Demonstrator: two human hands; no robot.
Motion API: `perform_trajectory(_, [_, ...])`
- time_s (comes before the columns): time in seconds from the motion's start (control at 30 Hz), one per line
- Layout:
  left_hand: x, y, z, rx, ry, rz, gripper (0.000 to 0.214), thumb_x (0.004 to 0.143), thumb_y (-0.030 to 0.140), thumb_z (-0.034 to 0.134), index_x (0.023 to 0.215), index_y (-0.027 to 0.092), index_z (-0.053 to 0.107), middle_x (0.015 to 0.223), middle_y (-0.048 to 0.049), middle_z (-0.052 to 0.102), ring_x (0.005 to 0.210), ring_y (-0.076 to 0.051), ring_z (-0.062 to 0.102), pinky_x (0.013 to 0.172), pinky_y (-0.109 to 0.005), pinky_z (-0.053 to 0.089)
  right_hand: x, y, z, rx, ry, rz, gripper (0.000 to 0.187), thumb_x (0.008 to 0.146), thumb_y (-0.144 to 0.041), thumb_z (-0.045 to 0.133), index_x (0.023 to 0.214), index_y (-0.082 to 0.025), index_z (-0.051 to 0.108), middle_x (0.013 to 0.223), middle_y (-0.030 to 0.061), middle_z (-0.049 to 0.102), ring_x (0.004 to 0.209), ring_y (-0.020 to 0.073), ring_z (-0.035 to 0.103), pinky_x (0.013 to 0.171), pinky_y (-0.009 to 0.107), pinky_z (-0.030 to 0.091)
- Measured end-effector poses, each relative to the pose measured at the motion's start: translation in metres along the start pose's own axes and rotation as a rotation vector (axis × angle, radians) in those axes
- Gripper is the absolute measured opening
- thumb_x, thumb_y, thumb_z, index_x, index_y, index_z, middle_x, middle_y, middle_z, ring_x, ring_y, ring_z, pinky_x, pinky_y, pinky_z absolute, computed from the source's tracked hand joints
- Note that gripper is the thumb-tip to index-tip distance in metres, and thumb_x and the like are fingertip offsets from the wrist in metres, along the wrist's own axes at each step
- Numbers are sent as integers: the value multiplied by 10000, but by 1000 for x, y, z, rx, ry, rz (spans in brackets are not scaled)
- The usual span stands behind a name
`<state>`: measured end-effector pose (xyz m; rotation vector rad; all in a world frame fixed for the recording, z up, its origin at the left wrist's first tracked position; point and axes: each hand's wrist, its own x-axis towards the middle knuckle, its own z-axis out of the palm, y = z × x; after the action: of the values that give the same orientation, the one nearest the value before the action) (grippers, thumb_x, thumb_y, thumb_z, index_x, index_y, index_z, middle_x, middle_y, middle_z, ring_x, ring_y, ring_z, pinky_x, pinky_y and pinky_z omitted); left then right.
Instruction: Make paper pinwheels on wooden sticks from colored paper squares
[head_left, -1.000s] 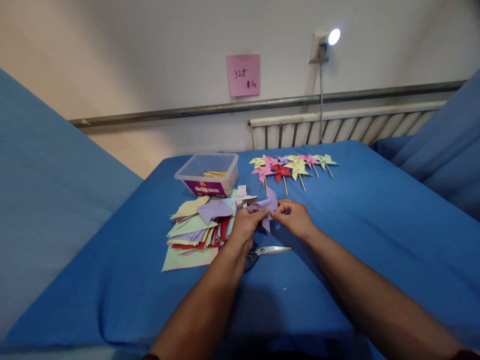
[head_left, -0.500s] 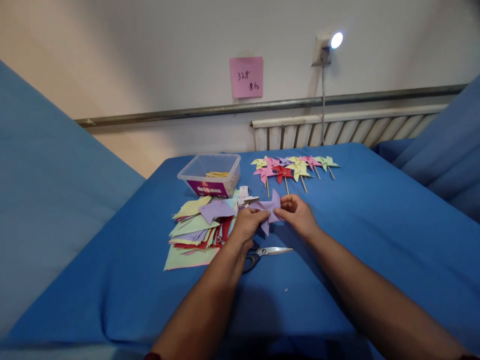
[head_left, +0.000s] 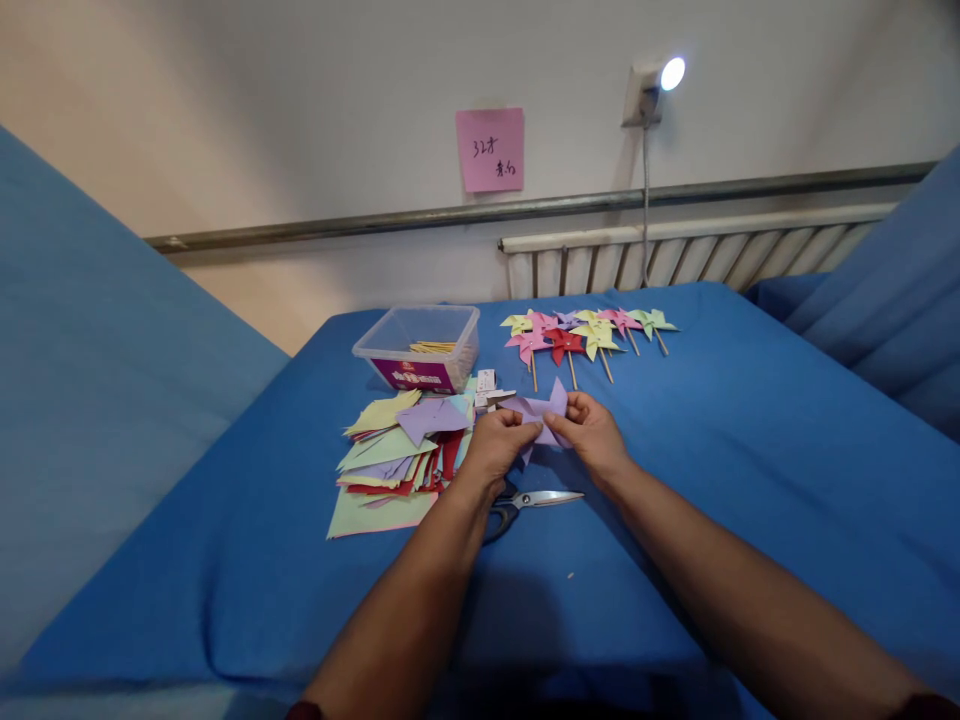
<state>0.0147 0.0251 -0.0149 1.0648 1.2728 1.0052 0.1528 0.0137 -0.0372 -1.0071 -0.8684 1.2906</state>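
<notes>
Look, the left hand (head_left: 496, 445) pinches the purple paper (head_left: 556, 402) between its fingers, likely to steady it, while the right hand (head_left: 596, 432) grips the opposite side.

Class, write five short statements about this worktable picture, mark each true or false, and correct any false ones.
1. The person's left hand and right hand both hold the folded purple paper piece. True.
2. The metal-bladed scissors with dark handles lie inside the clear plastic tub with a purple label. False: the scissors lie on the smooth blue cloth.
3. Thin pale wooden sticks lie in the tub. True.
4. The red paper pinwheel is left of the tub. False: it is to the right.
5. The square pink paper note on the wall bears handwriting. True.
</notes>
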Motion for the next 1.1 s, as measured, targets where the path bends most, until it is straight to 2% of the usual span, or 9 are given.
perform_trajectory(0.07, [3,7,-5,-53,62,26,202,514,260,798,552,152,633,516,-5,601,448,-93,479,449,-211,346,2,2,-2,-25,41,-41,366,651,-438,757,894,-215,596,785,8,699,724,174,658,709,318,516])
perform_trajectory(0.17, [10,21,-16,-258,117,58,193,517,244,782,582,133,639,546,-19,622,492,-115,540,509,-234,413,8,7,-8,-126,105,-88,317,710,-478,704,877,-218,636,826,26,689,793,180,649,727,310,499])
perform_trajectory(0.23, [14,28,-23,-360,173,84,212,495,221,793,573,134,616,550,-9,619,510,-118,555,543,-244,439,11,11,-12,-197,115,-118,291,720,-470,697,858,-218,653,813,27,679,769,178,638,718,315,494])
perform_trajectory(0.37, [16,30,-30,-414,263,138,227,493,203,800,625,134,628,578,12,625,532,-110,568,578,-242,455,13,21,-12,-451,58,-296,221,774,-415,650,876,-226,703,873,38,671,717,171,617,699,321,490])
perform_trajectory(0.5, [18,19,-35,-398,306,234,237,511,247,807,626,130,635,577,18,621,541,-100,566,601,-235,458,9,29,3,-768,-19,-463,188,849,-322,577,925,-248,732,934,50,652,825,184,621,757,311,487])
perform_trajectory(0.63, [22,13,-39,-441,279,295,267,510,271,818,664,126,655,602,8,642,544,-104,579,598,-238,462,12,29,28,-1058,-40,-410,242,889,-284,541,1036,-224,722,981,62,649,837,171,622,764,280,473])
perform_trajectory(0.8, [25,7,-38,-448,264,267,253,505,266,813,623,121,644,580,7,632,523,-100,557,561,-231,436,18,18,56,-1407,-66,-207,282,914,-316,494,1094,-264,705,1082,67,662,923,178,640,798,262,450])
perform_trajectory(0.9, [26,4,-37,-466,268,267,237,500,251,807,608,126,637,572,13,627,520,-96,550,558,-228,427,21,13,66,-1468,-83,-145,283,907,-305,487,1063,-258,718,1093,75,687,940,193,656,781,266,451])
perform_trajectory(1.1, [24,6,-37,-488,258,263,221,508,246,796,613,121,648,569,8,631,521,-93,548,560,-222,423,28,10,79,-1518,-96,-71,247,877,-267,517,972,-215,739,984,102,744,889,221,691,715,269,459])
